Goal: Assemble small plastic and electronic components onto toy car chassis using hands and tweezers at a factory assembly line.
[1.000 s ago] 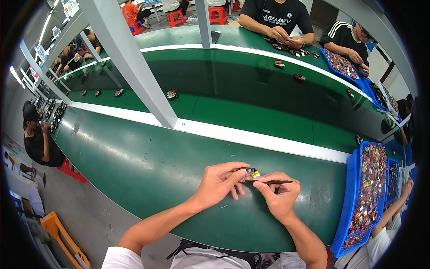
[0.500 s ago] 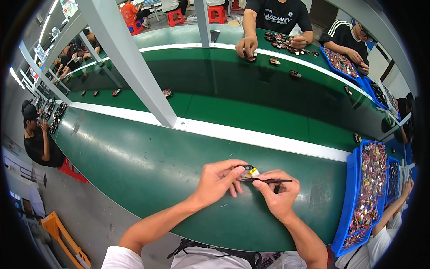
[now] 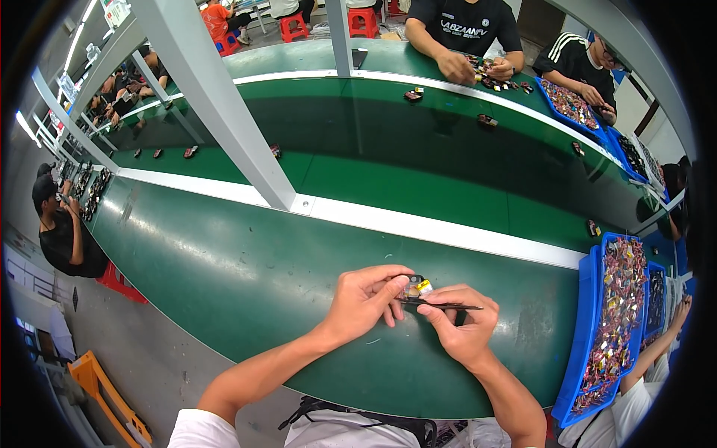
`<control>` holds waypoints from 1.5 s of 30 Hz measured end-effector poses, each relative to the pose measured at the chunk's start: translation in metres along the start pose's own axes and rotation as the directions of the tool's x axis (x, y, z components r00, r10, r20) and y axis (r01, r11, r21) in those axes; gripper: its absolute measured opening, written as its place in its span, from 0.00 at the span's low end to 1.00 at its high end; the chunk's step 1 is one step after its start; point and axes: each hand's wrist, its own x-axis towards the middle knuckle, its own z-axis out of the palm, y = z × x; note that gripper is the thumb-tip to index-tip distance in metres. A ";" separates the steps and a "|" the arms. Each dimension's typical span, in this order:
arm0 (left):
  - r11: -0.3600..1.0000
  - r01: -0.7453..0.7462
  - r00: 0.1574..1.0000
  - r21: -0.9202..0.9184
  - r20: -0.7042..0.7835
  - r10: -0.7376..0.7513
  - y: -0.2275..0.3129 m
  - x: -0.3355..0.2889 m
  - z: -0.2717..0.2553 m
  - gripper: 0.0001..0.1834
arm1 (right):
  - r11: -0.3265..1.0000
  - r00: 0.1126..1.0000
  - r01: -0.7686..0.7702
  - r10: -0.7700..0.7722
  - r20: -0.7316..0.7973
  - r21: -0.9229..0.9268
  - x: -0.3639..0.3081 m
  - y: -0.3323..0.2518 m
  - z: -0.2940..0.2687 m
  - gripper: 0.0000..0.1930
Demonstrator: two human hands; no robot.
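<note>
My left hand (image 3: pixel 364 300) pinches a small black electronic housing (image 3: pixel 408 279) between thumb and fingers, above the green worktop. A small silver battery pouch with a yellow band (image 3: pixel 424 288) shows at the housing's right side. In my right hand (image 3: pixel 464 322) is a slim black tool (image 3: pixel 459 306), perhaps tweezers. One end reaches leftward to the lower edge of the housing, and the other sticks out to the right past my fingers. My fingers partly cover the housing, so its inside is hard to make out.
A blue bin (image 3: pixel 590 328) full of small wired parts stands at the right. Beyond a white rail (image 3: pixel 418 225), a green conveyor belt (image 3: pixel 373 160) carries several small black units. A grey metal post (image 3: pixel 216 97) rises at left. Co-workers sit across and at both sides.
The black tool in my right hand has shifted slightly left. Units on the belt have moved a little left. The co-worker across has drawn a hand back from a unit on the belt.
</note>
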 end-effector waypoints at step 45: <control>0.991 0.054 0.999 0.123 -0.014 -0.052 -0.003 0.000 0.003 0.11 | 0.923 0.939 0.343 -0.331 0.093 -0.176 -0.003 -0.001 0.007 0.10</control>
